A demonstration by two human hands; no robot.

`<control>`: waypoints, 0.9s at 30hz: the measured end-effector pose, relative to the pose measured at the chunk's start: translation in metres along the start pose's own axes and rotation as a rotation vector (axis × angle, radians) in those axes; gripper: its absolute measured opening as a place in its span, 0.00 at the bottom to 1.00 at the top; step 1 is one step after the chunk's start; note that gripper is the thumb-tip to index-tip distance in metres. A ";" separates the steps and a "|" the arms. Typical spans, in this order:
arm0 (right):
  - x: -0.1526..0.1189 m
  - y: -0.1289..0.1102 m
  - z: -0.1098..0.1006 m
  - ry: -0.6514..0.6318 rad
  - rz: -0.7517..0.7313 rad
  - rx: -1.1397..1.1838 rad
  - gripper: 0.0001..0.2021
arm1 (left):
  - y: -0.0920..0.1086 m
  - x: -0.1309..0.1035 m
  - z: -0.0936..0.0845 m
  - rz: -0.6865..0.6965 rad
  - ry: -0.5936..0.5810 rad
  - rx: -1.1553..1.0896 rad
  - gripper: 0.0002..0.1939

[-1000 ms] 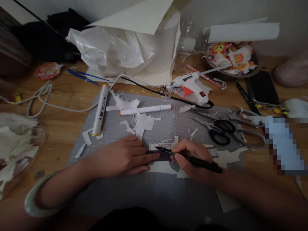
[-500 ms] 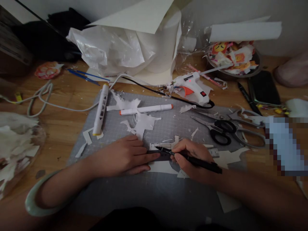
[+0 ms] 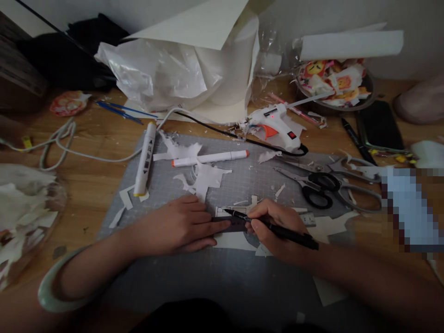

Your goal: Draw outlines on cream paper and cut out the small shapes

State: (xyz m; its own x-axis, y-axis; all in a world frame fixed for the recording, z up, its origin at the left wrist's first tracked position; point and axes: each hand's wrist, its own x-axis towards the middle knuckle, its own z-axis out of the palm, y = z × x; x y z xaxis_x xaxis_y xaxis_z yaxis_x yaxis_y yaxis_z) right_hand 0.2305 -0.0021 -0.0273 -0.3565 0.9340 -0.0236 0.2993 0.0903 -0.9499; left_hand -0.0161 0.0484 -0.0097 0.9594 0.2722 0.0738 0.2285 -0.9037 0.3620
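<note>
Your left hand [image 3: 192,226] lies flattened, palm down, on the dark ruler [image 3: 238,225], with the marked paper strip [image 3: 220,211] at its two o'clock. Your right hand [image 3: 282,217], at three o'clock from the left, pinches the black pen [image 3: 294,236], its tip, dimly seen, apparently on the strip.

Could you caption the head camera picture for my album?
Left hand on a ruler, right hand holding a black pen at a marked paper strip.

The pen [image 3: 293,236] looks smooth plastic, the marked strip [image 3: 219,212] matt paper.
</note>
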 end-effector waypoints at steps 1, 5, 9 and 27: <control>0.000 0.000 0.000 0.002 -0.003 -0.001 0.03 | 0.000 0.000 0.000 0.000 0.006 0.003 0.20; 0.000 -0.001 0.000 -0.006 0.005 0.012 0.03 | 0.000 -0.001 0.000 0.004 0.015 0.007 0.19; -0.001 -0.001 0.000 -0.001 0.020 0.013 0.03 | 0.000 -0.001 -0.001 -0.002 0.010 0.003 0.20; -0.007 0.003 -0.001 0.027 0.002 -0.022 0.04 | 0.000 -0.001 0.001 -0.003 0.005 -0.009 0.19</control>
State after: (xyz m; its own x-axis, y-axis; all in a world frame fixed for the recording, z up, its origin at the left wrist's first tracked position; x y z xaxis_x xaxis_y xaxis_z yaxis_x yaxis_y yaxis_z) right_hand 0.2348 -0.0076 -0.0300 -0.3316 0.9433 -0.0169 0.3194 0.0954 -0.9428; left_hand -0.0166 0.0482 -0.0104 0.9578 0.2767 0.0777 0.2298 -0.8998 0.3708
